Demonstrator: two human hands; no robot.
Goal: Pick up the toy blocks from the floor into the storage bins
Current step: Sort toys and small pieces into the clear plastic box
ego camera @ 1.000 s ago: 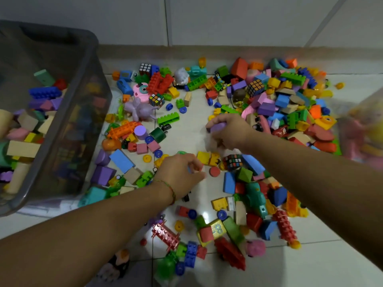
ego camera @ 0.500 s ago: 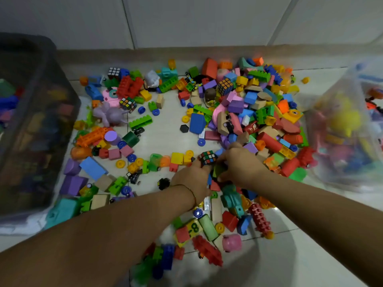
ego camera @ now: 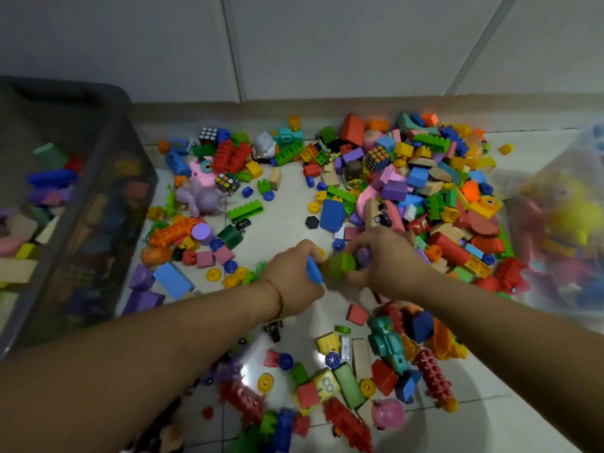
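Colourful toy blocks (ego camera: 408, 178) lie scattered over the white tiled floor (ego camera: 281, 223). My left hand (ego camera: 292, 276) and my right hand (ego camera: 385, 263) meet at the centre and cup a bunch of blocks between them. My left hand grips a blue block (ego camera: 313, 271). A green block (ego camera: 341, 264) and a purple piece (ego camera: 363, 255) sit against the curled fingers of my right hand. A dark translucent storage bin (ego camera: 108, 197) with several blocks inside stands at the left.
A clear plastic bag (ego camera: 562, 223) of toys lies at the right. Several small puzzle cubes (ego camera: 377, 157) and a purple toy animal (ego camera: 202, 199) sit among the blocks. A tiled wall (ego camera: 327, 47) closes the far side. More blocks lie near me at the bottom (ego camera: 346, 387).
Both hands came together and now hold gathered blocks, lifted a little off the floor. The view swung back left, so the bin fills more of the left side.
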